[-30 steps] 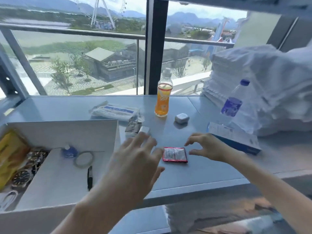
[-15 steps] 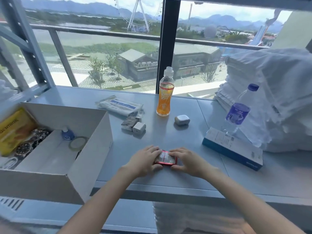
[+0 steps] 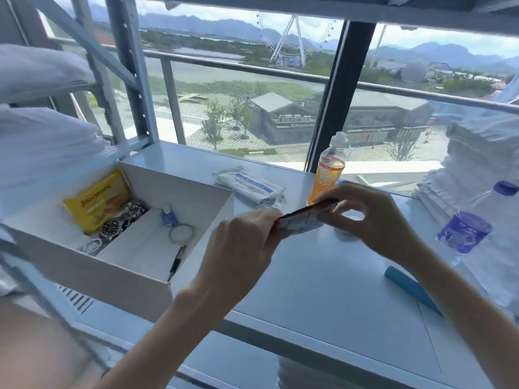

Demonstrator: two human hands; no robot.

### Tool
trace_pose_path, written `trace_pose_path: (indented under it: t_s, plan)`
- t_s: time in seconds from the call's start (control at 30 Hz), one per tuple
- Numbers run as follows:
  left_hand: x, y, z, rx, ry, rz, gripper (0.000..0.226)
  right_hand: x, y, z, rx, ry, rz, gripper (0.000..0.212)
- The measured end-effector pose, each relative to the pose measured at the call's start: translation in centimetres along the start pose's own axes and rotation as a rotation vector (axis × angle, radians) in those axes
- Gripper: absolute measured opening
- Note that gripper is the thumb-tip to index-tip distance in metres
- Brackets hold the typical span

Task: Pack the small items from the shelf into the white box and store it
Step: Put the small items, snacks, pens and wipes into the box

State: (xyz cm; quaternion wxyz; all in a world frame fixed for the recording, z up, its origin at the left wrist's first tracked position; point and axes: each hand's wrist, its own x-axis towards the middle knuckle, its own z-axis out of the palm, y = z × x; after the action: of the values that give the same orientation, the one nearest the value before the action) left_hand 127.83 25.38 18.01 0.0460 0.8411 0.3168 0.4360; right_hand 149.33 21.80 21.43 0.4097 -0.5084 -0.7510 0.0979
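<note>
Sachet [image 3: 302,221], flat with a dark red edge, is held in the air above the middle of the shelf [image 3: 323,290], just right of the white box [image 3: 179,189]. The left hand [image 3: 241,248] pinches its left end and the right hand [image 3: 373,220] pinches its right end, so both are clamped on it and it spans the gap between them, tilted up to the right. Its print is blurred; it looks like a thin foil or plastic packet. It is probably very light, limp and a little slippery, so a pinch at one short edge should carry it, and a drop would do it no harm.

The box stands at the shelf's left end, open on top. Inside lie a yellow snack pack [image 3: 98,203], watches [image 3: 118,226], a small blue bottle [image 3: 169,217], a tape ring [image 3: 181,234] and a pen [image 3: 176,262]. Toward the back edge sit a wrapped white pack [image 3: 250,186] and an orange drink bottle [image 3: 327,172]. At the right end are a water bottle [image 3: 471,226], a blue carton [image 3: 412,290] and stacked white linen [image 3: 477,164].
</note>
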Motion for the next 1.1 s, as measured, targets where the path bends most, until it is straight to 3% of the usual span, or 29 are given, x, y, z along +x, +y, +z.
trace_pose_path:
  t_s: [0.17,0.33,0.47,0.7,0.97,1.1]
  plan:
    - [0.4,-3.8,-6.0,0.13,0.05,-0.063,0.033,6.0,-5.6,2.4,-0.291,-0.103,-0.303,0.019]
    - [-1.4,-11.0,-11.4,0.096,0.021,-0.264,0.024,13.2,-7.9,9.3,-0.227,-0.333,-0.346,0.011]
    - [-3.3,-16.8,-15.3,0.133,0.051,-0.306,0.026,18.7,-7.8,16.4,-0.262,-0.4,-0.403,0.007]
    - [-6.6,-25.9,-17.6,0.405,-0.167,-0.043,0.06,25.0,-3.7,26.6,-0.424,-0.479,-0.369,0.008]
    - [-8.5,-29.3,-17.3,0.303,-0.205,0.172,0.058,26.9,-0.8,30.7,-0.435,-0.526,-0.486,0.004]
    - [-8.4,-29.8,-17.1,0.276,-0.199,0.24,0.054,26.8,-1.5,30.4,-0.463,-0.683,-0.528,0.006]
